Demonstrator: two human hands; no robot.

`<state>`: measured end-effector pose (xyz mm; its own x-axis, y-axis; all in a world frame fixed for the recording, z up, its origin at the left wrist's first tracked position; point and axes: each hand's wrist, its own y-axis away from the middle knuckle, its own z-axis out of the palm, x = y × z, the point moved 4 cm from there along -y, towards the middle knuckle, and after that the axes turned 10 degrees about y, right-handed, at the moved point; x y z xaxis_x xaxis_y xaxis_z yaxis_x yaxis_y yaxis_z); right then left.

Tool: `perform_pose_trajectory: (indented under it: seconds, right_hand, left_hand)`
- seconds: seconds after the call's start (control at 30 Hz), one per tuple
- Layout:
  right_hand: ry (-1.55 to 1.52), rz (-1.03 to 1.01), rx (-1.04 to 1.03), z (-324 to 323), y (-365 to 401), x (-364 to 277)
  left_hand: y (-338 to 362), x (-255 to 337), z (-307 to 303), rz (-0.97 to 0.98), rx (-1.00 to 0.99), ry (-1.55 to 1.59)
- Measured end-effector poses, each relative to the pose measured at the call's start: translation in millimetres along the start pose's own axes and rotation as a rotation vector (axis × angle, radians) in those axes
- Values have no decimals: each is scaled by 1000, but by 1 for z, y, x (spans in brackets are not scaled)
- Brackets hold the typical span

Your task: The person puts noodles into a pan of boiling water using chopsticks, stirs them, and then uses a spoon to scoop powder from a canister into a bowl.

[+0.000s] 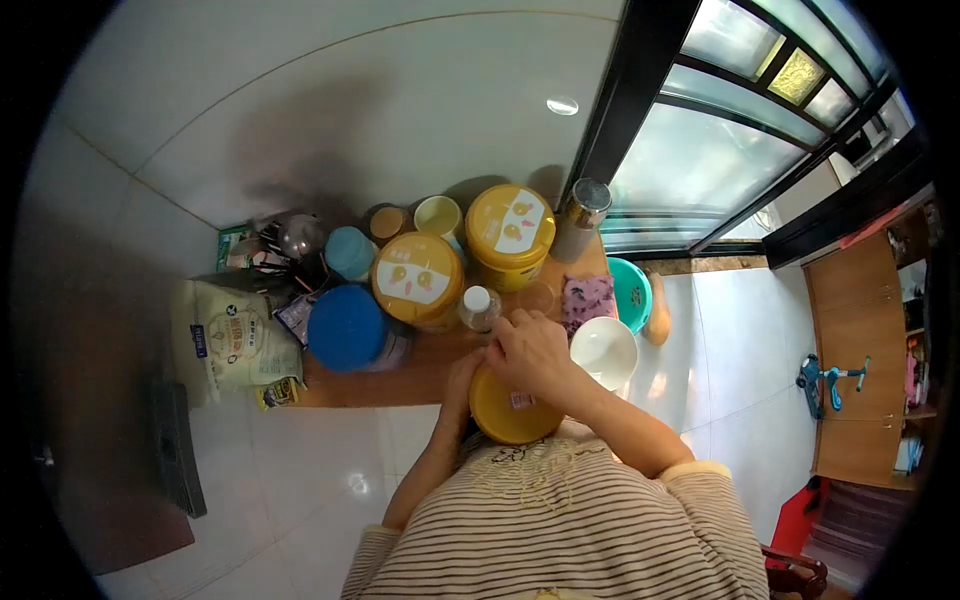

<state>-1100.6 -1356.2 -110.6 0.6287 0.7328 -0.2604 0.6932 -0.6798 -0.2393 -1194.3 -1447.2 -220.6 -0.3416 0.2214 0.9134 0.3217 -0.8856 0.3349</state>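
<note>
A round yellow lidded tub [512, 415] is held at the table's near edge, against my striped shirt. My left hand [463, 385] wraps around its left side, and its fingertips are partly hidden. My right hand [532, 350] lies over the far rim of the lid with its fingers bent down on the edge. Just beyond the hands stands a small clear bottle with a white cap [479, 303]. To the right of my right hand is a white bowl [606, 355], with a pink patterned cloth [588, 300] behind it.
Two larger yellow tubs [415, 280] [510, 235], a blue-lidded tub [345, 328] and a steel flask [582, 220] line the wooden table [430, 375]. At the left is a pale bag [235, 335]. A teal basin [630, 295] sits beyond the right edge, near a glass door.
</note>
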Motion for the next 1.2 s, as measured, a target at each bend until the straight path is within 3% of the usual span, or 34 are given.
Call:
perform_pose_trajectory:
  seconds: [0.1,0.13,0.23,0.3,0.4,0.43,0.5,0.57,0.63,0.73,0.9,1.0,1.03,1.13,1.2]
  right_hand:
    - [6,56,-20,3,-4,-1]
    - [-3,76,-32,4,-7,0]
    - [-48,132,-323,3,-14,1]
    - [-110,154,-347,2,-16,4]
    - [-73,83,-358,-13,-20,-10]
    - [-34,44,-351,-24,-20,-18]
    - [-256,-66,-261,-51,-14,-28]
    - [-419,-183,-276,-74,0,-39]
    - [-523,-298,-368,-93,18,-53]
    - [-561,-301,-506,-102,39,-54]
    - [-1001,-370,-604,-88,63,-38]
    - [-1068,-228,-597,-77,74,-8]
    - [-1051,-152,-592,-72,76,1]
    - [-587,-78,-397,-60,53,29]
    - [-489,-212,-390,-51,37,21]
  left_hand:
    - [2,9,0,73,10,-149]
    - [-3,-4,-4,75,0,-55]
    - [-16,-21,-10,35,-52,-42]
    - [-9,24,5,-54,-106,-395]
    - [-15,-12,-6,480,-90,-523]
    - [-26,-32,-11,395,-113,-468]
    - [-45,-51,-14,226,-157,-357]
    - [-41,-41,-10,26,-57,269]
    - [-24,-21,-6,-64,66,474]
    - [-14,9,-11,15,218,211]
    - [16,28,-13,132,513,88]
    - [42,17,-28,371,405,-179]
    - [53,8,-30,275,382,-110]
    - [96,9,-23,69,289,94]
    - [120,17,-18,37,191,212]
